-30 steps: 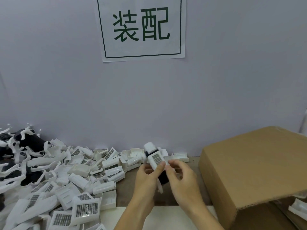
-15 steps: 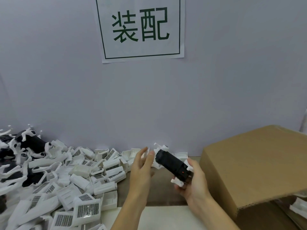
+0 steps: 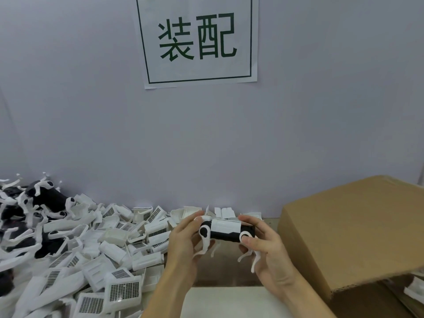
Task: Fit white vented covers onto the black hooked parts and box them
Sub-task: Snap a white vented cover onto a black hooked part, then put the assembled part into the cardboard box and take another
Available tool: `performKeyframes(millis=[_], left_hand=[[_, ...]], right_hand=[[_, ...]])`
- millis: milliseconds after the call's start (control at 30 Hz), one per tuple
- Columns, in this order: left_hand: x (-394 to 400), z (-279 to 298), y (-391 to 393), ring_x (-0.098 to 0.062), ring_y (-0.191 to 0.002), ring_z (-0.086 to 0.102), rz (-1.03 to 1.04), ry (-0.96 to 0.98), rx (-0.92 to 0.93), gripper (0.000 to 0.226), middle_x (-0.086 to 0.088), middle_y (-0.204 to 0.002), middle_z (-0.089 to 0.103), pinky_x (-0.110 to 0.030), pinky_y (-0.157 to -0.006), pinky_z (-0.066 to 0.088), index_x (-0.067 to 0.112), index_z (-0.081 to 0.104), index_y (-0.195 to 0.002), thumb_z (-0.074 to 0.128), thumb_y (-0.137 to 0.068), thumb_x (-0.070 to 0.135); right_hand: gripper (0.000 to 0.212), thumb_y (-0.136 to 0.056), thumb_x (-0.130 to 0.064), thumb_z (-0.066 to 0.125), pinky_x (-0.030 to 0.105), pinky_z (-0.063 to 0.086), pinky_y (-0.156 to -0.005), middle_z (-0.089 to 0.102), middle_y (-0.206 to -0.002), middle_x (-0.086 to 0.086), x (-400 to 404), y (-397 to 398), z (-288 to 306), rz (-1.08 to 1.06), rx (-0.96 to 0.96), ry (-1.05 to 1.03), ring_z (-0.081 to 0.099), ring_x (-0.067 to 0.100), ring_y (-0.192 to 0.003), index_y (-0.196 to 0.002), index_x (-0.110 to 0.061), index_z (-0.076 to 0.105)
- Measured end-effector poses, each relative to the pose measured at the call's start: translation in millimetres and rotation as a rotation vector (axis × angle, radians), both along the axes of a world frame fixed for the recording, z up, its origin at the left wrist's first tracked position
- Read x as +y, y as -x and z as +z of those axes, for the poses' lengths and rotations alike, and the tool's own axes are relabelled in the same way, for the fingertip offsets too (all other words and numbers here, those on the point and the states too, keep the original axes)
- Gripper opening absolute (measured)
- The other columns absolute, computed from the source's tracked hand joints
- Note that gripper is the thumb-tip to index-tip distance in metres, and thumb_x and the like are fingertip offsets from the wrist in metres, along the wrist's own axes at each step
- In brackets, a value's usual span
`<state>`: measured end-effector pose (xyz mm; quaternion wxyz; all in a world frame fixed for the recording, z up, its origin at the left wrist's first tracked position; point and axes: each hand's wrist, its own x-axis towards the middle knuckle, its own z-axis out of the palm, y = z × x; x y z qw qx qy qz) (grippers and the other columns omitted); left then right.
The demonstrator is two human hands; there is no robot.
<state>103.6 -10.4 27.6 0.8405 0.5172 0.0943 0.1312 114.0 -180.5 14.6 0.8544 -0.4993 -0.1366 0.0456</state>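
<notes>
A black hooked part [image 3: 226,235] lies level between both hands over the brown table, a white cover [image 3: 225,225] sitting on its top. White hooks hang from both its ends. My left hand [image 3: 183,242] grips its left end and my right hand [image 3: 263,246] grips its right end. A heap of loose white vented covers [image 3: 124,290] spreads over the left of the table. More black hooked parts [image 3: 49,200] lie piled at the far left by the wall. The cardboard box [image 3: 358,235] stands at the right, one flap folded over toward me.
A grey wall stands close behind, with a paper sign [image 3: 197,40] on it. A white sheet [image 3: 220,301] lies at the near table edge. White parts [image 3: 415,292] show under the box flap at the far right.
A second ago both hands held the part upright with its vented face toward me. Then the right hand alone held it tilted. Now both hands hold it level, cover on top.
</notes>
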Motion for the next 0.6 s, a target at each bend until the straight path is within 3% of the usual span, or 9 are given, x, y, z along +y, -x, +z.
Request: performKeyframes(millis=[100,167,267,333,400,500,600], left_hand=[[-0.2,0.7,-1.8,-0.021,-0.072,0.074,0.014,-0.04,-0.011,0.022,-0.011,-0.087,0.077,-0.039,-0.07,0.06,0.015,0.08,-0.087,0.062,-0.096,0.009],[2.9,0.9,-2.5,-0.019,-0.065,0.073,0.075,-0.062,-0.009,0.014,-0.011,-0.081,0.077,-0.029,-0.054,0.057,0.009,0.077,-0.093,0.064,-0.095,0.008],[13.9,2.5,-2.3,-0.023,-0.066,0.073,0.168,-0.089,0.014,0.006,-0.014,-0.084,0.077,-0.032,-0.058,0.056,0.008,0.077,-0.092,0.072,-0.089,0.008],[20.8,6.9,-0.2,-0.026,-0.068,0.071,0.157,-0.123,0.023,0.004,-0.016,-0.085,0.077,-0.035,-0.063,0.055,0.01,0.08,-0.082,0.076,-0.084,0.009],[23.0,11.6,3.2,-0.024,-0.066,0.07,0.066,-0.175,0.025,0.002,-0.015,-0.084,0.077,-0.033,-0.057,0.055,0.014,0.081,-0.077,0.08,-0.078,0.013],[22.5,15.2,5.4,-0.018,-0.064,0.071,-0.061,-0.125,-0.052,0.015,-0.01,-0.088,0.078,-0.027,-0.05,0.054,0.012,0.082,-0.08,0.071,-0.082,0.022],[20.2,13.3,3.8,-0.019,-0.071,0.07,0.043,0.019,-0.147,0.02,-0.006,-0.097,0.078,-0.028,-0.059,0.058,0.009,0.074,-0.099,0.054,-0.098,0.015]], right_hand=[[0.044,-0.065,-0.001,0.078,0.029,0.054,-0.079,0.07,-0.118,0.012,-4.2,-3.0,-2.1,-0.022,-0.032,0.028,0.064,0.026,-0.109,-0.106,-0.017,0.076],[0.033,-0.087,-0.003,0.07,0.033,0.054,-0.093,0.069,-0.119,0.002,-4.3,-3.7,-3.1,-0.152,-0.144,0.294,0.062,0.021,-0.115,-0.111,-0.025,0.072],[0.03,-0.091,-0.021,0.071,0.029,0.053,-0.095,0.063,-0.117,-0.014,-1.4,-0.1,-3.6,-0.316,-0.388,0.813,0.058,0.007,-0.114,-0.113,-0.038,0.062],[0.033,-0.088,-0.032,0.071,0.029,0.052,-0.095,0.059,-0.117,-0.015,4.7,3.6,-3.1,-0.242,-0.456,1.033,0.056,0.002,-0.108,-0.119,-0.038,0.06],[0.036,-0.09,-0.033,0.067,0.023,0.05,-0.085,0.055,-0.113,-0.015,8.9,5.7,-4.2,-0.151,-0.44,1.157,0.056,0.001,-0.098,-0.124,-0.037,0.058],[0.029,-0.093,-0.023,0.063,0.018,0.049,-0.079,0.06,-0.109,-0.011,7.1,4.5,-5.2,-0.16,-0.356,1.064,0.059,0.001,-0.094,-0.121,-0.032,0.064],[0.02,-0.097,-0.018,0.062,0.018,0.054,-0.07,0.071,-0.105,0.001,3.8,5.9,5.0,-0.265,-0.215,0.774,0.068,0.011,-0.093,-0.114,-0.024,0.07]])
